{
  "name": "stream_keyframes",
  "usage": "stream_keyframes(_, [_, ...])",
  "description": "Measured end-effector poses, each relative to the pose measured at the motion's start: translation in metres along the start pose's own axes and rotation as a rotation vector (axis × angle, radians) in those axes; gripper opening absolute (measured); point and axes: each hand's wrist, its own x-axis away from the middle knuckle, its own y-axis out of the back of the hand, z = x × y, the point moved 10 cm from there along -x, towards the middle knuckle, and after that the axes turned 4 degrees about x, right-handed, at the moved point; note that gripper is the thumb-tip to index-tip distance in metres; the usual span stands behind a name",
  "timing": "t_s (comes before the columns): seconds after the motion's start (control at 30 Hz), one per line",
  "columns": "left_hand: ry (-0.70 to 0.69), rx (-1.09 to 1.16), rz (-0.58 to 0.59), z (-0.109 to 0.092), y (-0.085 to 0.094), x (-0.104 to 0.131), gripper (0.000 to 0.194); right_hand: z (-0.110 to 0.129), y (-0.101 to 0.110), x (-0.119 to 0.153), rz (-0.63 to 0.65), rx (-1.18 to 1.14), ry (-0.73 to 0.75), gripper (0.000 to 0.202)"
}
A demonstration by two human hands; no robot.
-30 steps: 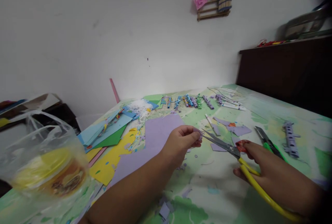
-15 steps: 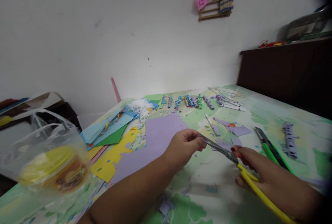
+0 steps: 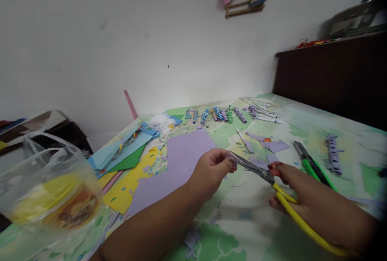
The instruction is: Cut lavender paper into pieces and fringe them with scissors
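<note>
My left hand (image 3: 213, 170) is closed over the table, pinching a small purple paper piece (image 3: 232, 160) that its fingers mostly cover. The blade tips of the yellow-handled scissors (image 3: 260, 171) meet this paper at my left fingertips. My right hand (image 3: 305, 194) grips the scissors by the handles, with something small and red-orange (image 3: 274, 168) at its fingertips. Beyond my left forearm lies a large purple sheet (image 3: 187, 152). Purple scraps (image 3: 276, 145) and a white marker (image 3: 244, 140) rest behind the scissors.
A green-and-black cutter (image 3: 314, 167) and a punched purple roll (image 3: 333, 156) lie at right. Small coloured rolls (image 3: 223, 114) line the back beside white string (image 3: 161, 124). A plastic bag with a yellow-lidded tub (image 3: 57, 200) stands at left. A dark cabinet (image 3: 332, 79) borders the table.
The camera view has shifted slightly, moving the background up and left. The scissor blades appear a little more apart at the paper. Both hands keep their holds.
</note>
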Motion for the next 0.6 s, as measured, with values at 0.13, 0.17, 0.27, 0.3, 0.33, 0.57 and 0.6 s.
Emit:
stream_keyframes(0.13, [-0.005, -0.011, 0.013, 0.0004, -0.0009, -0.0003, 0.008, 0.0009, -0.003, 0.0022, 0.053, -0.037, -0.037, 0.051])
stream_keyframes(0.17, [-0.002, -0.01, 0.016, 0.0007, -0.0016, -0.0003, 0.007, 0.0023, -0.0042, 0.0028, 0.072, -0.044, -0.039, 0.05])
stream_keyframes(0.27, [0.01, -0.016, 0.026, 0.0005, -0.0041, 0.0007, 0.003, 0.0066, -0.0067, 0.0042, 0.114, -0.06, -0.037, 0.046])
stream_keyframes(0.3, [0.015, -0.023, 0.027, 0.0, -0.0048, 0.0012, 0.003, 0.0072, -0.0068, 0.0043, 0.118, -0.061, -0.038, 0.046])
stream_keyframes(0.33, [0.02, -0.032, 0.028, -0.0004, -0.0053, 0.0018, 0.002, 0.0072, -0.0068, 0.0043, 0.118, -0.061, -0.041, 0.045])
stream_keyframes(0.57, [0.02, -0.063, 0.028, -0.0038, -0.0056, 0.003, 0.003, 0.0053, -0.0083, 0.0031, 0.116, -0.051, -0.031, 0.045])
stream_keyframes(0.6, [0.022, -0.062, 0.021, -0.0037, -0.0047, 0.0029, 0.003, 0.0048, -0.0076, 0.0032, 0.11, -0.048, -0.031, 0.046])
